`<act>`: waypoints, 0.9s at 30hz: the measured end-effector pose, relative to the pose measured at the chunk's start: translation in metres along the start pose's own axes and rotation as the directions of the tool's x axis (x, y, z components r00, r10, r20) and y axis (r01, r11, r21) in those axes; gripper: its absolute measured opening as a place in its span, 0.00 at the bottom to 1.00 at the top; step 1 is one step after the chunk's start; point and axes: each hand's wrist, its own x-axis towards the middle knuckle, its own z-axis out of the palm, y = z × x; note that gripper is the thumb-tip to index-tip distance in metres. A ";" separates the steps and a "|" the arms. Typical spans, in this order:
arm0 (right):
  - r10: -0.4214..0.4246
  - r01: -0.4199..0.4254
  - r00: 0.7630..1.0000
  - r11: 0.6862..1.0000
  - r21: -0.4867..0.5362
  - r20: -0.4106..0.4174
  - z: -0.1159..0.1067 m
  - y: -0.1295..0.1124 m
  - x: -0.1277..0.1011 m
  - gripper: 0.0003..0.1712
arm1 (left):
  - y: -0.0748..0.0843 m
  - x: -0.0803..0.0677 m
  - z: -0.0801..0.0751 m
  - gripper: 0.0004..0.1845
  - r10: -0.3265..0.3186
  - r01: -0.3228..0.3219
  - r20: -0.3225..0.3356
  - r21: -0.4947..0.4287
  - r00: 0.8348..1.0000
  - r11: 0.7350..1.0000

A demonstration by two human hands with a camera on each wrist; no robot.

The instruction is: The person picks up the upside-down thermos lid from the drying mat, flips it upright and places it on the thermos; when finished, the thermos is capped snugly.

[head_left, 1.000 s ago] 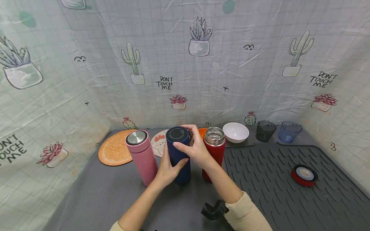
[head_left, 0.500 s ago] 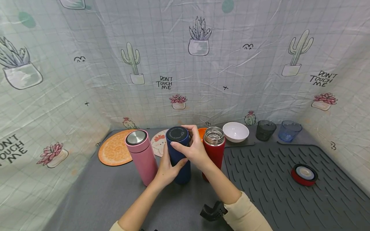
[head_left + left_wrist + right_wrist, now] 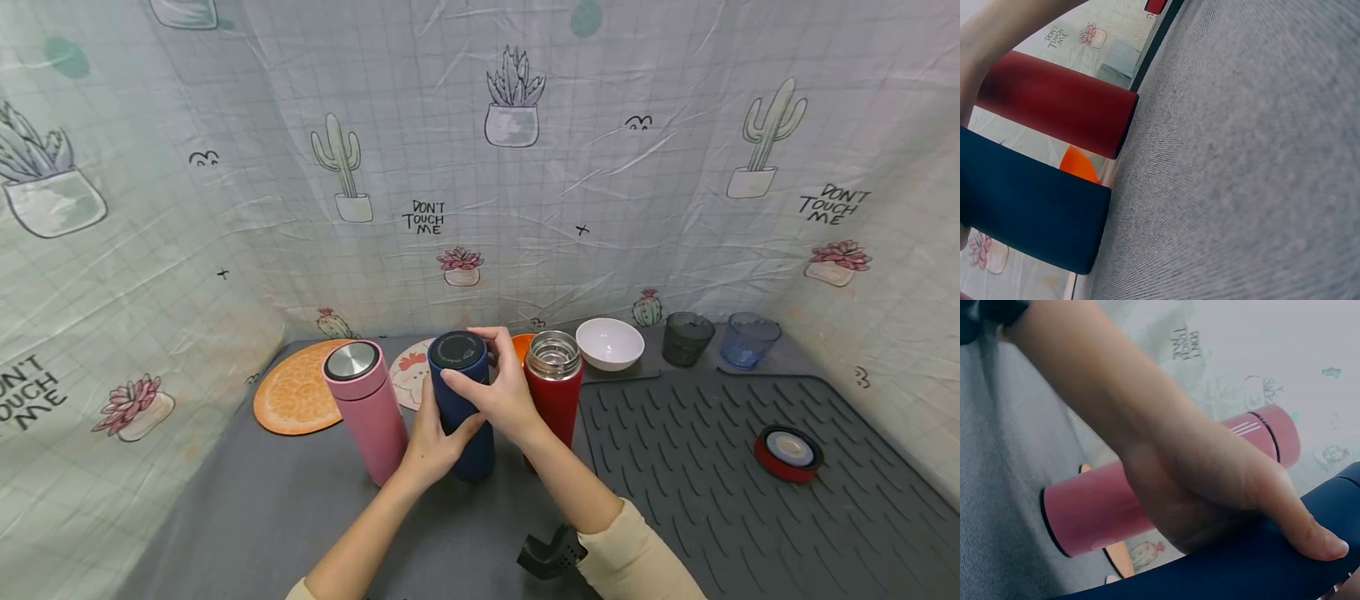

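Evidently, the left hand grips the navy flask round its body, seemingly to steady it upright on the grey table, while the right hand clasps its lid; it stands between pink flask left and lidless red flask right

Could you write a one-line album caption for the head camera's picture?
Left hand and right hand grip a blue flask between a pink flask and an open red flask.

right sleeve: cream | left sleeve: cream | right-arm device: black, curved, small holes
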 end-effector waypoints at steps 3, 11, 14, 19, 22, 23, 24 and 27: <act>0.004 -0.004 1.000 1.000 -0.019 0.024 0.002 0.001 -0.001 0.33 | -0.001 -0.001 0.000 0.41 -0.005 0.005 -0.006 0.007 1.000 1.000; 0.010 -0.010 1.000 0.998 0.062 -0.001 0.003 -0.002 -0.002 0.34 | 0.001 -0.001 0.000 0.40 0.008 -0.008 -0.002 0.021 1.000 1.000; 0.026 -0.024 0.999 0.999 0.044 -0.031 0.004 -0.003 -0.002 0.34 | 0.001 0.000 0.000 0.40 0.019 -0.019 0.000 0.035 1.000 0.999; 0.055 -0.058 0.996 0.997 0.049 0.063 0.000 -0.006 -0.001 0.31 | 0.002 -0.001 0.001 0.41 -0.005 0.006 -0.019 0.026 1.000 1.000; 0.060 -0.070 0.992 0.994 0.085 0.110 -0.002 -0.007 -0.001 0.32 | 0.002 -0.001 0.001 0.40 -0.020 0.020 -0.026 0.008 0.999 1.000; 0.057 -0.068 0.992 0.993 0.101 0.113 -0.002 -0.007 -0.001 0.32 | 0.002 0.000 0.001 0.41 -0.020 0.020 -0.027 0.006 0.999 1.000; 0.048 -0.061 0.993 0.991 0.116 0.108 -0.002 -0.006 -0.001 0.32 | 0.002 0.000 0.001 0.41 -0.018 0.018 -0.029 0.007 0.999 1.000; 0.017 -0.028 0.997 0.989 0.142 0.079 0.000 -0.004 0.000 0.33 | 0.002 -0.001 0.001 0.41 -0.009 0.010 -0.037 0.023 0.999 1.000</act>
